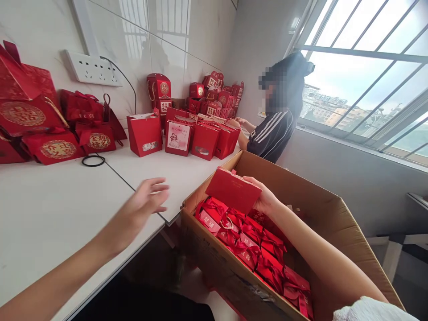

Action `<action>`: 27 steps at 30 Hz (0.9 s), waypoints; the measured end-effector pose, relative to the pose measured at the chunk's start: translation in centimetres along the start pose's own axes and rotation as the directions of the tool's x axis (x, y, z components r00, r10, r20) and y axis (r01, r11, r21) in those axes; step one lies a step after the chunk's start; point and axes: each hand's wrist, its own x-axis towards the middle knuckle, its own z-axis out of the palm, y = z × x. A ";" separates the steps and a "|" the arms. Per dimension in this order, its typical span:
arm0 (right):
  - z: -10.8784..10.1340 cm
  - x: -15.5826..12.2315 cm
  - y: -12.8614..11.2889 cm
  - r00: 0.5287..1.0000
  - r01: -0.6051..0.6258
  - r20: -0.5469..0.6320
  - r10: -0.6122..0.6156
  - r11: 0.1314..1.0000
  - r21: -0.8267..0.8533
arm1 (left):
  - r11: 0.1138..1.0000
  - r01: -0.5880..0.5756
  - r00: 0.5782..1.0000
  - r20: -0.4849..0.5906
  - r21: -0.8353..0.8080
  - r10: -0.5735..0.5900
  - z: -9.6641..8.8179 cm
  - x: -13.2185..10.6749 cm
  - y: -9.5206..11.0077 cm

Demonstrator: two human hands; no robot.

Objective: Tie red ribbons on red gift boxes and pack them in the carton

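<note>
My right hand (264, 196) grips a red gift box (234, 189) by its right side, holding it above the open cardboard carton (214, 238). Inside the carton, several red gift boxes with ribbon bows (247, 240) lie packed in rows. Over the front edge of the white table (67, 209) hangs my left hand (143, 207), empty, its fingers apart and slightly blurred. On the table beyond it stand a red box with a small window (145, 133) and a red box with a pink picture card (178, 137).
Larger red gift boxes (60, 145) are stacked on the left, near a black ring (93, 160). More boxes (214, 96) are piled against the wall under a power strip (93, 69). Another person (276, 120) works at the table's far end, beside a barred window (361, 80).
</note>
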 end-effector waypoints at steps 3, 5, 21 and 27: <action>2.0 -0.3 0.3 0.989 -0.089 0.115 0.095 0.994 -0.063 | 0.970 0.215 0.948 0.262 -0.110 -0.180 3.9 2.2 4.1; 2.7 -0.4 0.7 0.985 -0.095 0.134 0.106 0.992 -0.088 | 0.942 0.312 0.878 0.417 -0.127 -0.234 5.4 2.7 5.4; -1.6 1.3 0.8 0.727 0.634 -0.109 -0.678 0.724 -0.272 | 0.786 -0.482 0.875 0.267 0.387 0.405 8.0 0.1 -4.9; -11.2 7.3 -1.3 0.629 -0.057 -0.470 -0.619 0.567 -0.822 | 0.675 -0.326 0.903 0.007 0.661 0.430 -0.7 -0.2 -8.9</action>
